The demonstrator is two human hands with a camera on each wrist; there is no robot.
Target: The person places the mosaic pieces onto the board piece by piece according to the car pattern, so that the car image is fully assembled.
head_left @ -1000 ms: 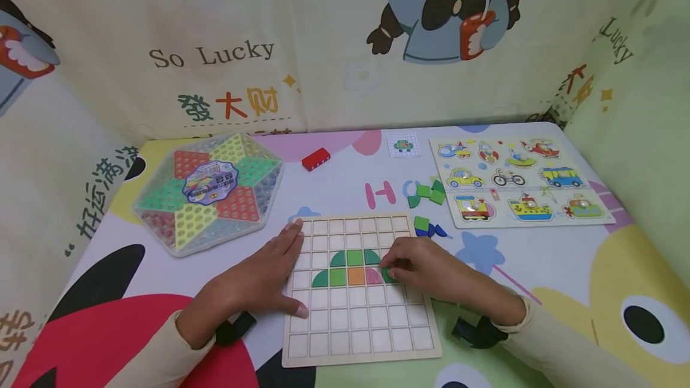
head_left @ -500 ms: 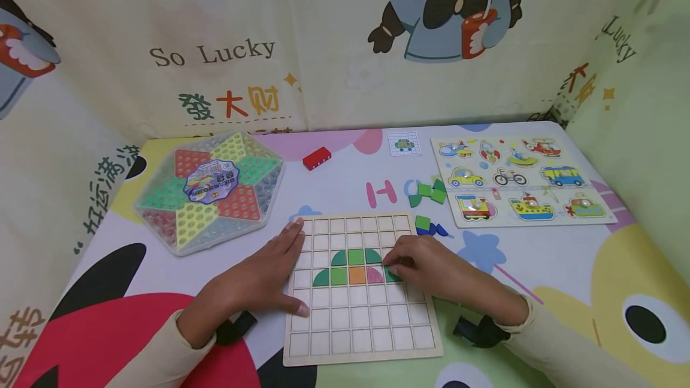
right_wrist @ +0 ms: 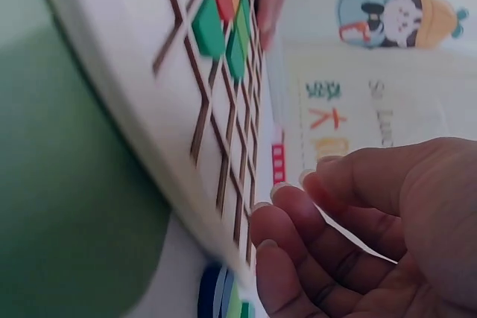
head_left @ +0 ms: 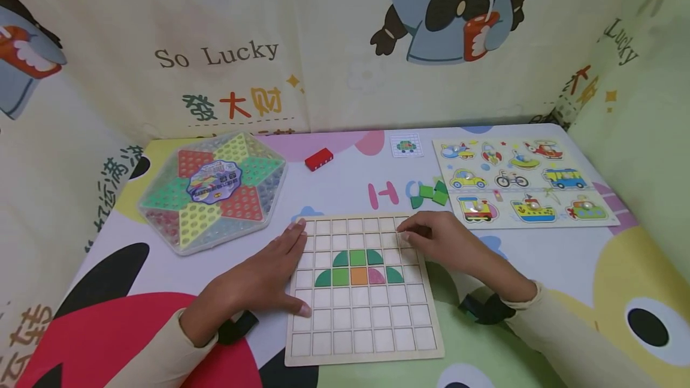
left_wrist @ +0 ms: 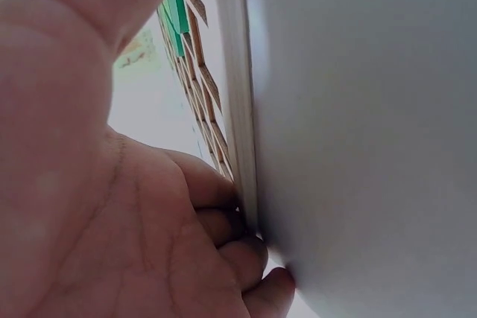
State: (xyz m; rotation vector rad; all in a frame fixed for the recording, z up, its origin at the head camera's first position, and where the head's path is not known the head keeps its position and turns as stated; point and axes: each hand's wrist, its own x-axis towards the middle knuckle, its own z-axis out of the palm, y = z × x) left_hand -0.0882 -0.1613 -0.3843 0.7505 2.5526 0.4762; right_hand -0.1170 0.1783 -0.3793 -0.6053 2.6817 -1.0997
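Note:
A wooden grid board (head_left: 366, 357) lies in front of me. Green squares and green quarter-round pieces sit in its cells around an orange square (head_left: 358, 276) and a pink quarter-round piece (head_left: 377, 275). My left hand (head_left: 259, 277) rests along the board's left edge, its thumb on top. In the left wrist view, its fingers (left_wrist: 242, 258) touch the board's side. Over the upper right corner hovers my right hand (head_left: 458, 247), fingers loosely bent and holding nothing. One green quarter-round piece (head_left: 395, 275) lies in a cell below it. Blue pieces (right_wrist: 212, 292) show beyond the board's edge in the right wrist view.
Loose green pieces (head_left: 433, 193) lie behind the board. Further back are a small pattern card (head_left: 406, 145) and a red block (head_left: 319, 159). A hexagonal Chinese checkers set (head_left: 215, 193) sits left, a vehicle puzzle (head_left: 523, 184) right.
My right hand has let go of the green quarter-round piece on the board and moved up and right to the upper right corner. My left hand stays at the left edge.

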